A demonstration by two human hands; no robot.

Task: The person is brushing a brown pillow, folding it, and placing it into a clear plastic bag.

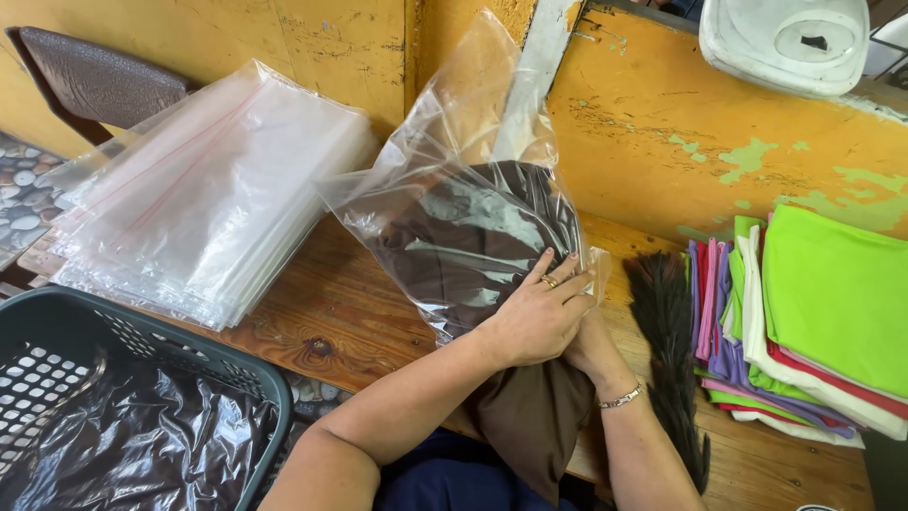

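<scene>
two hands at work, head view, near to far. basket (248,371): dark green, bottom left, black plastic liner (142,431) inside. left hand (537,314): ring on one finger, fingers spread flat on top of brown cloth (530,416), pressing it at mouth of clear bag (463,218). right hand (588,348): bracelet at wrist, mostly hidden under l. hand; touches cloth, but grip cannot be told. cloth: upper part already inside bag, lower part hangs out over table (331,312) edge toward person's lap. bag: stands tilted up against yellow wall (662,123), top end empty. brush (672,350): dark bristles, lies on table just right of hands. fabric stack (813,322): folded pcs, right side, lime green on top, red, purple, pink, white below. bag pile (208,199): clear flat bags w/ red strip, left of centre, well apart from hands. white roll (785,38): top right, above wall ledge.
</scene>
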